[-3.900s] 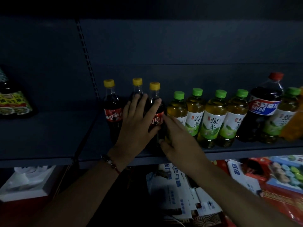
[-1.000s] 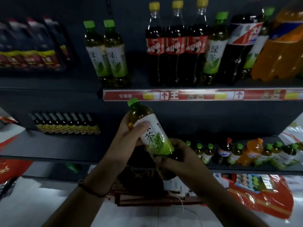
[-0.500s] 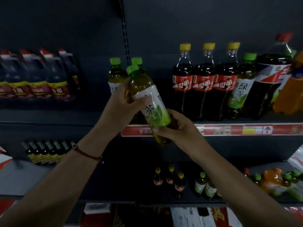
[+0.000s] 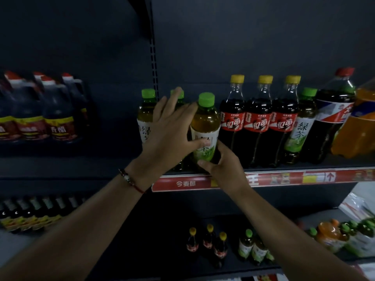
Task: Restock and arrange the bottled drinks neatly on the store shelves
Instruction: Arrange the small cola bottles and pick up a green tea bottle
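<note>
Standing upright at the shelf front, a tea bottle was gripped low on its label by the right hand, while the left hand, fingers spread, was laid against its side. Just right, three cola bottles were lined up; two tea bottles were seen behind the left hand.

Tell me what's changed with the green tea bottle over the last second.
The green tea bottle went up from in front of the shelf edge onto the shelf, tilted before, upright now, beside the two green teas there. The left hand has opened, fingers spread against it; the right hand still grips its base. The three cola bottles haven't moved.
</note>
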`<state>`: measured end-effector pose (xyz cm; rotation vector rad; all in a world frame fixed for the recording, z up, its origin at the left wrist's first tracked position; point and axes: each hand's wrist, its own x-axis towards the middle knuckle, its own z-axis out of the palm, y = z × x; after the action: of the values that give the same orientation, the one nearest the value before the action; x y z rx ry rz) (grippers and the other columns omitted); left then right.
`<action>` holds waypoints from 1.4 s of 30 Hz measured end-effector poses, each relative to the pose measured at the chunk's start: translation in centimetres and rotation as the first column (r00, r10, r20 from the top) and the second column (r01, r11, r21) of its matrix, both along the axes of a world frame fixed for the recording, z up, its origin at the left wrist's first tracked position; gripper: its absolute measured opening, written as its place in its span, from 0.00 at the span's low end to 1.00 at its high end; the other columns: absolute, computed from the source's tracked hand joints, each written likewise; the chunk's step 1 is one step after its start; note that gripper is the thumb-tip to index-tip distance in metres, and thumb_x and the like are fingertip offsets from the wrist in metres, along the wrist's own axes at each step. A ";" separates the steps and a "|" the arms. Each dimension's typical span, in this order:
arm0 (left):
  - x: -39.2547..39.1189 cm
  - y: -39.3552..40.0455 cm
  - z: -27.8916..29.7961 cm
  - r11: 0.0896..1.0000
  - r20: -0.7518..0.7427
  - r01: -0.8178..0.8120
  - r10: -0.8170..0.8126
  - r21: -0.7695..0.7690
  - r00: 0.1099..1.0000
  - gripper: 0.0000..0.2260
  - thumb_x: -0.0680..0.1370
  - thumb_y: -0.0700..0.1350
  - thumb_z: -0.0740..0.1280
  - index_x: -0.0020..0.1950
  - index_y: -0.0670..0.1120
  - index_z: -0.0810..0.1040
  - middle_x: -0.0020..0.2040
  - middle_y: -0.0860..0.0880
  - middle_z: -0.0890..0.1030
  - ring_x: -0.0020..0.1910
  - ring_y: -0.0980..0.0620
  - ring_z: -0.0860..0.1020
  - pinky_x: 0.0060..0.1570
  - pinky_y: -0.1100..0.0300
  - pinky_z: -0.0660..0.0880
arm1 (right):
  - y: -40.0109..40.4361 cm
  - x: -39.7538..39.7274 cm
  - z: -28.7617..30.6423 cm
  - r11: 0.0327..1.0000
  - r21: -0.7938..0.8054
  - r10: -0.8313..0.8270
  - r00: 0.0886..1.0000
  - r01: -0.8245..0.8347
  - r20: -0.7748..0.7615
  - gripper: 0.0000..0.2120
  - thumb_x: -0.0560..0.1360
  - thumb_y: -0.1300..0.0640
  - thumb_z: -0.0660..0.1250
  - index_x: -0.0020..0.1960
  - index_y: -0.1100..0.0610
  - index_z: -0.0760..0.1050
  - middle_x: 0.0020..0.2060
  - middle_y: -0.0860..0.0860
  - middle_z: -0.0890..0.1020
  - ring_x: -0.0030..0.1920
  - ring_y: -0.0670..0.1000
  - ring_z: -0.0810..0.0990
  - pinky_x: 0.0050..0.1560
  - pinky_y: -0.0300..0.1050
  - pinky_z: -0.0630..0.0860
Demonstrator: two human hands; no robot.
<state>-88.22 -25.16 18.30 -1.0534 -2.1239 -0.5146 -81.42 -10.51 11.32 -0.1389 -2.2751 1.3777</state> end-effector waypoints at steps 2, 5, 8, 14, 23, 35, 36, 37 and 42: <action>-1.0 0.5 -0.6 0.995 -0.035 -0.064 0.062 -0.072 0.997 0.40 0.71 0.69 0.66 0.74 0.44 0.65 0.72 0.46 0.72 0.80 0.45 0.50 0.76 0.45 0.45 | -0.3 -0.3 -0.3 0.993 0.085 -0.085 0.996 0.087 -0.023 0.28 0.71 0.60 0.74 0.68 0.47 0.70 0.51 0.39 0.77 0.47 0.31 0.75 0.44 0.20 0.68; -1.8 1.1 -1.1 0.990 -0.082 -0.124 0.118 -0.065 0.990 0.40 0.72 0.69 0.64 0.74 0.43 0.65 0.71 0.45 0.73 0.80 0.43 0.51 0.76 0.44 0.47 | -0.7 -0.7 -0.5 0.945 0.251 -0.201 0.977 0.211 -0.066 0.34 0.71 0.59 0.74 0.73 0.46 0.64 0.58 0.46 0.74 0.52 0.38 0.71 0.44 0.25 0.65; -2.2 1.7 -1.5 0.978 -0.123 -0.194 0.184 -0.071 0.975 0.42 0.74 0.70 0.62 0.76 0.41 0.62 0.74 0.43 0.70 0.80 0.42 0.49 0.76 0.42 0.48 | -0.8 -1.2 -0.8 0.917 0.314 -0.235 0.969 0.246 -0.071 0.39 0.72 0.60 0.73 0.76 0.47 0.58 0.60 0.48 0.75 0.56 0.44 0.74 0.44 0.26 0.64; -3.0 2.5 -2.6 0.978 -0.207 -0.188 0.165 -0.096 0.964 0.38 0.77 0.63 0.64 0.78 0.43 0.58 0.76 0.43 0.67 0.79 0.41 0.52 0.76 0.42 0.48 | -0.1 -1.3 -1.1 0.920 0.328 -0.214 0.976 0.216 -0.041 0.39 0.72 0.63 0.70 0.76 0.45 0.56 0.60 0.49 0.75 0.55 0.46 0.76 0.49 0.36 0.73; -3.0 2.3 -3.4 0.985 -0.256 -0.136 0.107 -0.102 0.961 0.32 0.77 0.57 0.67 0.78 0.51 0.60 0.76 0.39 0.66 0.78 0.37 0.54 0.75 0.38 0.48 | 1.3 1.8 2.1 0.823 0.543 -0.184 0.983 0.167 -0.024 0.33 0.74 0.53 0.69 0.75 0.48 0.60 0.66 0.45 0.69 0.60 0.45 0.74 0.54 0.35 0.70; -2.1 2.7 -5.2 0.972 -0.239 -0.177 0.137 -0.154 0.961 0.38 0.73 0.55 0.72 0.80 0.53 0.58 0.79 0.35 0.53 0.78 0.32 0.48 0.72 0.29 0.49 | 4.5 -0.9 13.7 0.288 0.918 -0.218 0.952 0.274 -0.216 0.31 0.75 0.50 0.67 0.75 0.56 0.62 0.72 0.58 0.66 0.72 0.58 0.63 0.73 0.54 0.57; -2.1 2.7 -5.2 0.972 -0.236 -0.177 0.138 -0.153 0.962 0.39 0.73 0.55 0.72 0.80 0.53 0.58 0.79 0.35 0.53 0.78 0.32 0.48 0.72 0.29 0.49 | 4.9 -1.4 14.0 0.270 0.926 -0.225 0.952 0.265 -0.208 0.31 0.75 0.50 0.66 0.75 0.56 0.62 0.72 0.58 0.66 0.73 0.59 0.63 0.74 0.55 0.56; -2.1 2.7 -5.2 0.973 -0.235 -0.175 0.137 -0.152 0.962 0.39 0.73 0.55 0.72 0.80 0.53 0.58 0.79 0.35 0.53 0.78 0.32 0.48 0.72 0.29 0.49 | 5.2 -1.9 14.4 0.260 0.930 -0.231 0.952 0.259 -0.200 0.31 0.75 0.49 0.66 0.75 0.56 0.62 0.71 0.59 0.66 0.73 0.59 0.63 0.74 0.55 0.55; -2.0 2.7 -5.1 0.972 -0.233 -0.177 0.139 -0.152 0.962 0.38 0.74 0.55 0.71 0.80 0.52 0.57 0.79 0.35 0.54 0.78 0.32 0.49 0.72 0.29 0.50 | 6.5 -3.5 15.6 0.280 0.935 -0.284 0.949 0.218 -0.137 0.27 0.78 0.45 0.60 0.73 0.56 0.63 0.65 0.56 0.74 0.68 0.57 0.70 0.74 0.56 0.54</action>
<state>-90.22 -22.48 13.23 -0.9731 -2.0572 -0.1312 -84.90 -3.99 26.94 -0.1285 -2.5635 -0.3161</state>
